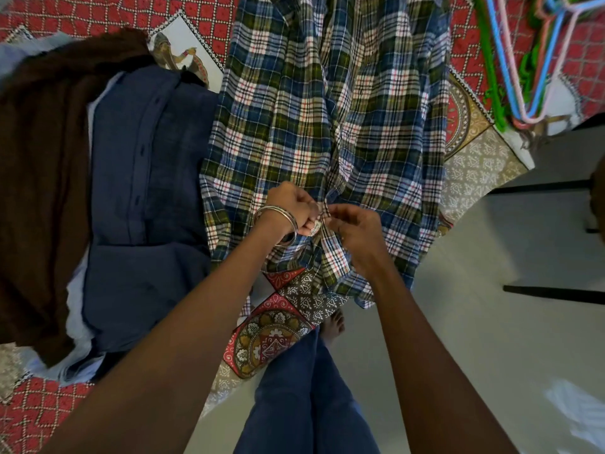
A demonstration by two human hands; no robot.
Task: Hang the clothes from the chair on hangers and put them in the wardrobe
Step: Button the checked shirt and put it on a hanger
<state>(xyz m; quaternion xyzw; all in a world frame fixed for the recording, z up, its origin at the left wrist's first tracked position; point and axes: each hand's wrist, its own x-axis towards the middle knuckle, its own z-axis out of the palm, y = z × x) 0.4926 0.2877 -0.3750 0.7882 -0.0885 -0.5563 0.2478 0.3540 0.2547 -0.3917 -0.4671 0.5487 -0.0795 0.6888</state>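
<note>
A blue, green and white plaid shirt (327,103) lies spread lengthwise on the bed, its lower end hanging over the near edge. My left hand (291,208), with bangles on the wrist, pinches the shirt's front placket near the hem. Facing it from the right, my right hand (355,229) pinches the other front edge, and the fingertips of both hands meet at the placket. A bundle of coloured wire hangers (530,60) in green, blue and pink lies on the bed at the top right.
A navy button shirt (147,191) and a brown garment (39,178) are piled on the bed to the left, over pale blue cloth. The red patterned bedspread (98,14) covers the bed. My legs stand on a pale floor (491,322), with dark furniture legs at right.
</note>
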